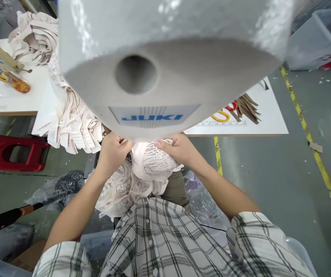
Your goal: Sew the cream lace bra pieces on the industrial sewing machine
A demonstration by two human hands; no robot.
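A pale pink lace bra [158,159] is stretched between my two hands, just under the front of a grey sewing machine [159,82] marked JUKI. My left hand [112,152] pinches the bra's left side, its fingertips partly hidden by the machine head. On the other side, my right hand [180,149] grips the lace cup, thumb on top and fingers behind it. The needle area is hidden by the machine. More lace bras [116,188] lie bunched on my lap below the hands.
Pale fabric pieces [75,119] hang in a stack over the table's left edge. On the right lie yellow-handled scissors [220,116], a ruler [234,123] and brown strips [246,107]. A bottle [5,75] is at far left, above a red stool [15,152].
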